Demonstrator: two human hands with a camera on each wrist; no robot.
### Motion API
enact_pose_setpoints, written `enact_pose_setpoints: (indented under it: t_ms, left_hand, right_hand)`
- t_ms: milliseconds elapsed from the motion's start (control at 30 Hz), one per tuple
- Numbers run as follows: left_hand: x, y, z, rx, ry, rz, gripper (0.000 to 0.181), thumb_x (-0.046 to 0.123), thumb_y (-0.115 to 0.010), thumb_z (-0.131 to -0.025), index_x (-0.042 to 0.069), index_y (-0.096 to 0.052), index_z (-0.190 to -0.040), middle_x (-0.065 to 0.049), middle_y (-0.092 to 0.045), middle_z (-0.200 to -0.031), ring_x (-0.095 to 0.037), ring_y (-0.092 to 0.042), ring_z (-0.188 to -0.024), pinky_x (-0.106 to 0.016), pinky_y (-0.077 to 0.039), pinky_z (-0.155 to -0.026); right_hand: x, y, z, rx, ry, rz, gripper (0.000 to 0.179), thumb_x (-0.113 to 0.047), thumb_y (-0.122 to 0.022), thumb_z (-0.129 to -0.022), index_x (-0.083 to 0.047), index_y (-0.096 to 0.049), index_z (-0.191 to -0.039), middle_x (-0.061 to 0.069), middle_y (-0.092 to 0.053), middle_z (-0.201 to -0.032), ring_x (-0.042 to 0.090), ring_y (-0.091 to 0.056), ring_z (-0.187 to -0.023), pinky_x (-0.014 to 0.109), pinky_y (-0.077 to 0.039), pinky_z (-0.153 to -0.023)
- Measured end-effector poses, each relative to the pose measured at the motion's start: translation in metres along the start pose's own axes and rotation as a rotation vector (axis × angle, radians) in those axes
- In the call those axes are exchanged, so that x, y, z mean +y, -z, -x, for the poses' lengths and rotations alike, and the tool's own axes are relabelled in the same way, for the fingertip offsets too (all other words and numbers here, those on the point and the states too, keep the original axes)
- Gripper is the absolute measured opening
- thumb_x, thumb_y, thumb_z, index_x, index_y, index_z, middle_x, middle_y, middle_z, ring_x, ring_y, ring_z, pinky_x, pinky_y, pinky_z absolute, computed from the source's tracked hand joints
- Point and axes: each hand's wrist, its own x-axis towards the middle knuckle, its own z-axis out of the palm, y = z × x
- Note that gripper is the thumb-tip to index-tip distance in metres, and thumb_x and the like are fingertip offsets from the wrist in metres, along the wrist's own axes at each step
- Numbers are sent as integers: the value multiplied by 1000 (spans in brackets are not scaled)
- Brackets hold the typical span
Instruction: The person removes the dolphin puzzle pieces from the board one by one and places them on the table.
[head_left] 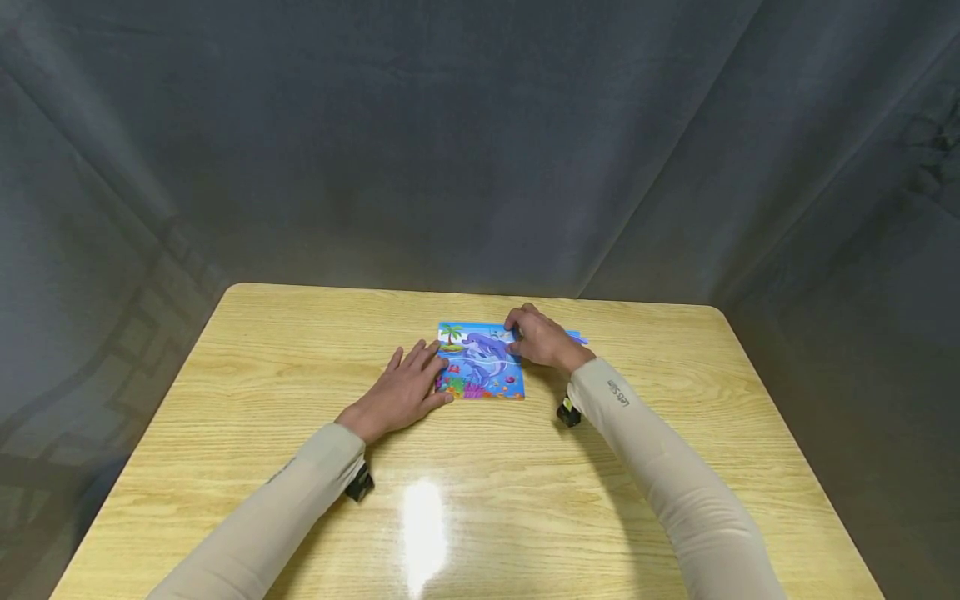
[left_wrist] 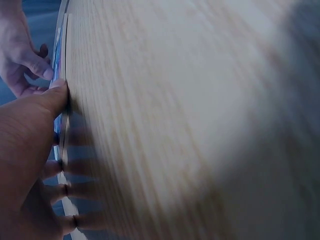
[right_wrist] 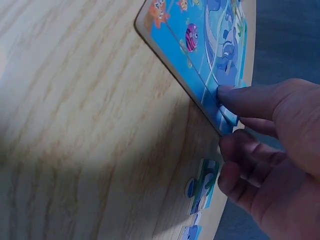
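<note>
A jigsaw puzzle with a dolphin, a palm tree and coral lies flat on the wooden table. My left hand rests along its left edge, fingers extended, with the thumb at the lower left corner. At the upper right corner my right hand pinches a blue puzzle piece between thumb and fingers. That piece is tilted against the board in the right wrist view, and the fingers hide part of it.
Beside the board, past my right hand, lie loose puzzle pieces, partly hidden by the hand in the head view. The wooden table has rounded far corners. Behind it hangs a dark grey curtain.
</note>
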Motion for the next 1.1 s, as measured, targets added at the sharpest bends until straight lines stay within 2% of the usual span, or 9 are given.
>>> enact_pose_setpoints:
  t_ms: [167, 400, 633, 767, 867, 1000, 1100]
  left_hand:
    - [0, 1, 0, -6, 2, 3, 64, 51, -56, -109, 11, -47, -159, -20, -22, -178, -45, -17, -166, -72, -14, -132]
    - [0, 0, 0, -7, 4, 3, 65, 51, -56, -109, 11, -46, -159, -20, -22, -178, -45, -17, -166, -72, -14, -132]
    - [-2, -1, 0, 2, -3, 1, 66, 52, -56, -109, 11, -47, -159, -19, -22, -178, -45, -18, -166, -72, -14, -132]
    - [-2, -1, 0, 0, 1, -1, 65, 52, -56, -109, 11, -47, -159, -19, -23, -178, -45, -18, -166, -71, -14, -132]
    - [-1, 0, -1, -1, 0, 0, 65, 52, -56, -109, 11, -47, -158, -20, -23, -178, -45, -18, -166, -72, -14, -132]
    - [-1, 1, -1, -7, 0, -2, 65, 51, -56, -109, 10, -47, -158, -20, -22, -178, -45, -17, -166, -72, -14, -132]
    - [-2, 1, -2, -15, 3, -10, 64, 52, -55, -109, 11, -47, -159, -20, -22, -178, -45, -16, -167, -71, -14, -132]
  right_hand:
    - [-1, -1, -2, 29, 1, 4, 36, -18, -78, -99, -4, -64, -129, 12, -63, -131, 27, -60, -111, 48, -54, -106]
    - [0, -3, -1, 47, 2, -13, 45, -17, -79, -98, -5, -63, -138, 12, -61, -128, 26, -60, -108, 47, -55, -106]
    - [5, 5, 3, 96, 95, -73, 17, -13, -67, -105, -3, -72, -118, 14, -64, -116, 25, -61, -97, 41, -54, -88]
    - [7, 7, 5, 108, 90, -158, 12, -12, -64, -106, -4, -73, -110, 13, -66, -117, 26, -66, -99, 38, -56, -85]
    - [9, 8, 6, 115, 69, -196, 13, -13, -63, -108, -5, -73, -109, 12, -68, -116, 23, -66, -94, 33, -54, -77]
    - [12, 12, 9, 129, 55, -224, 15, -14, -60, -110, -5, -71, -114, 16, -72, -111, 18, -60, -73, 29, -47, -62]
    - [15, 17, 11, 138, 48, -232, 16, -14, -59, -110, -6, -71, -116, 18, -73, -107, 16, -54, -64, 29, -44, -58]
